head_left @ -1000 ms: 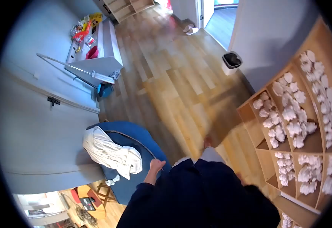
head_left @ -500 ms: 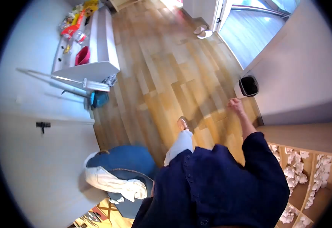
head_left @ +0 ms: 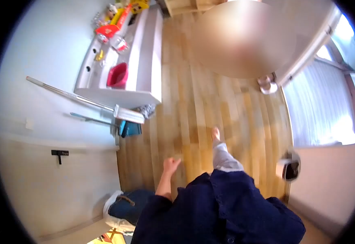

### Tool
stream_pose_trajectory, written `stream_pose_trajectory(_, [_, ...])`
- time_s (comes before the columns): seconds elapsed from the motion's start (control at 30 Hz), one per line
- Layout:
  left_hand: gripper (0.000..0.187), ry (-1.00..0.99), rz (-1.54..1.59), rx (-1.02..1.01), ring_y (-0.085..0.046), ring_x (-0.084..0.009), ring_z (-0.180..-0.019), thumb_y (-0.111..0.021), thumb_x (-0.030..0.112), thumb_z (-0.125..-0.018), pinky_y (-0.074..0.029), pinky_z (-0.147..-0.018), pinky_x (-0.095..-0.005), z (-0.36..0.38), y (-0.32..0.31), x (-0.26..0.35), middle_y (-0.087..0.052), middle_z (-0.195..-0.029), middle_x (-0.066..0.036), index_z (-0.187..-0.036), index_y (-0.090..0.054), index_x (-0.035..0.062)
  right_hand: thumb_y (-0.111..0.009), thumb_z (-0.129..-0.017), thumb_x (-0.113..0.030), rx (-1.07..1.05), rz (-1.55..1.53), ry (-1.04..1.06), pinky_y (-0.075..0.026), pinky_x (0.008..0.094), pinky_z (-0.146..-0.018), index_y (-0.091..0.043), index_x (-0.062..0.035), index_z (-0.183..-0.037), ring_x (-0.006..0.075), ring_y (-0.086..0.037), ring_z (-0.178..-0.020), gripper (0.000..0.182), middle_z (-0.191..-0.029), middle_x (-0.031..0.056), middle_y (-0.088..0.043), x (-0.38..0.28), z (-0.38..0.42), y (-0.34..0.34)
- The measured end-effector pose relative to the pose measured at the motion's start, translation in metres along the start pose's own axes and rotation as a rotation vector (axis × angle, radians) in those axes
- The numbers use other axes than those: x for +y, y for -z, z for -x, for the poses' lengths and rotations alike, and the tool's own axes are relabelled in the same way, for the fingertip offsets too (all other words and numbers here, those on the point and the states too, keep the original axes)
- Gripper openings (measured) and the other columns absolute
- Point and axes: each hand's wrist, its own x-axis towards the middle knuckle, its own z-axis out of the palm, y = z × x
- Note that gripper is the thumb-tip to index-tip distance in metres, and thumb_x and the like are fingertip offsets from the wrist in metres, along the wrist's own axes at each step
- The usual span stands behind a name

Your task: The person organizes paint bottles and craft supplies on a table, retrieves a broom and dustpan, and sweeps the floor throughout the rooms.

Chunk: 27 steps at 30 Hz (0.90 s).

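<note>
My left hand hangs over the wooden floor, in front of my dark blue shirt. Its fingers are curled in, the thumb side points right, and nothing shows in them. No object touches this hand; the closest things are a blue fabric basket with a rope handle below it and a blue dustpan up to its left. My right hand is out of view, its sleeve ending at the lower right. One foot is stretched forward on the floor.
A white shelf unit stands at the left wall, holding a red basin and packages. A flat mop leans beside it. To the right are a bin, slippers and a glass door. A blurred patch hides the top.
The view has moved forward along the floor. My right hand, visible before near the bin, has left view; my left hand has come into view. The basket and bin now sit lower.
</note>
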Motion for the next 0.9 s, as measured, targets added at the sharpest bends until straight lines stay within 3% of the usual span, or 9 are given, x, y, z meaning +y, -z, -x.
stream_pose_trajectory(0.13, [0.056,0.061,-0.304,-0.288,-0.063,-0.0365,-0.074,-0.057,0.058,-0.073,-0.049,-0.07,-0.0438,-0.058,0.005,-0.036,-0.064,-0.073,-0.019,-0.072,-0.068,0.0026,-0.06,-0.077,-0.027,0.099,0.228,0.167,-0.049,0.0381,-0.052,-0.067,-0.016,-0.072,0.0184,-0.063,-0.064,0.014,-0.07,0.0035,-0.065,-0.079,-0.129,0.155])
stream_pose_trajectory(0.27, [0.056,0.263,-0.238,-0.316,-0.063,-0.0366,-0.082,-0.056,0.059,-0.074,-0.049,-0.073,-0.0443,-0.09,0.054,-0.029,-0.065,-0.081,-0.02,-0.077,-0.07,0.0048,-0.06,-0.076,-0.029,0.757,0.901,0.528,-0.049,0.0388,-0.053,-0.069,-0.0184,-0.069,0.0181,-0.064,-0.066,0.014,-0.071,0.0029,-0.067,-0.244,-0.32,0.349])
stream_pose_trajectory(0.3, [0.055,0.329,-0.201,-0.295,-0.063,-0.0368,-0.081,-0.056,0.058,-0.074,-0.049,-0.073,-0.0447,-0.098,0.061,-0.028,-0.065,-0.081,-0.02,-0.078,-0.07,0.0046,-0.052,-0.08,-0.023,0.56,0.346,0.462,-0.051,0.0398,-0.069,-0.066,-0.0097,-0.074,0.0285,-0.061,-0.089,0.02,-0.084,0.0096,-0.066,-0.295,-0.427,0.383])
stream_pose_trajectory(0.37, [0.053,0.425,-0.134,-0.259,-0.063,-0.0373,-0.08,-0.056,0.056,-0.075,-0.049,-0.072,-0.0454,-0.132,0.069,-0.03,-0.065,-0.081,-0.021,-0.078,-0.069,0.0042,-0.057,-0.079,-0.019,0.867,0.575,0.867,-0.05,0.0394,-0.055,-0.066,-0.0099,-0.078,0.023,-0.063,-0.063,0.013,-0.078,0.0089,-0.067,-0.461,-0.356,0.528])
stream_pose_trajectory(0.43, [0.052,0.485,-0.092,-0.239,-0.062,-0.0377,-0.08,-0.056,0.054,-0.076,-0.048,-0.072,-0.046,-0.177,0.071,-0.036,-0.064,-0.081,-0.021,-0.079,-0.068,0.0038,-0.054,-0.084,-0.016,0.429,-0.54,0.681,-0.049,0.0336,-0.053,-0.063,-0.0057,-0.078,0.0177,-0.06,-0.057,0.015,-0.067,0.0055,-0.061,-0.587,-0.368,0.596])
stream_pose_trajectory(0.63, [0.046,0.454,-0.033,-0.141,-0.061,-0.0391,-0.077,-0.057,0.048,-0.078,-0.047,-0.07,-0.0481,-0.381,0.106,-0.045,-0.064,-0.08,-0.022,-0.082,-0.066,0.0026,-0.048,-0.088,-0.011,0.207,-0.678,0.812,-0.04,0.0245,-0.049,-0.054,-0.0067,-0.069,0.0089,-0.048,-0.055,0.02,-0.062,-0.002,-0.049,-0.784,-0.354,0.648])
stream_pose_trajectory(0.73, [0.044,0.397,0.106,0.166,-0.061,-0.0397,-0.076,-0.057,0.045,-0.079,-0.046,-0.07,-0.0491,-0.51,0.16,-0.01,-0.064,-0.079,-0.023,-0.083,-0.064,0.002,-0.053,-0.085,-0.022,0.184,0.198,0.673,-0.047,0.0342,-0.052,-0.055,-0.0086,-0.066,0.0164,-0.057,-0.057,0.023,-0.061,0.0029,-0.058,-0.734,-0.512,0.597])
stream_pose_trajectory(0.8, [0.042,0.344,0.252,0.484,-0.061,-0.0362,-0.07,-0.06,0.043,-0.078,-0.046,-0.063,-0.0478,-0.575,0.211,0.027,-0.064,-0.076,-0.02,-0.085,-0.063,0.0012,-0.053,-0.085,-0.022,-0.043,0.457,0.546,-0.047,0.0341,-0.052,-0.056,-0.0086,-0.067,0.0165,-0.057,-0.058,0.023,-0.062,0.0031,-0.058,-0.747,-0.488,0.585])
stream_pose_trajectory(0.9, [0.04,0.415,0.549,0.561,-0.063,-0.0275,-0.064,-0.068,0.044,-0.073,-0.048,-0.057,-0.0402,-0.623,0.325,0.105,-0.064,-0.067,-0.015,-0.073,-0.066,0.0033,-0.054,-0.085,-0.022,-0.212,0.556,0.479,-0.048,0.034,-0.053,-0.056,-0.0086,-0.069,0.0167,-0.058,-0.059,0.021,-0.062,0.0035,-0.058,-0.806,-0.483,0.597])
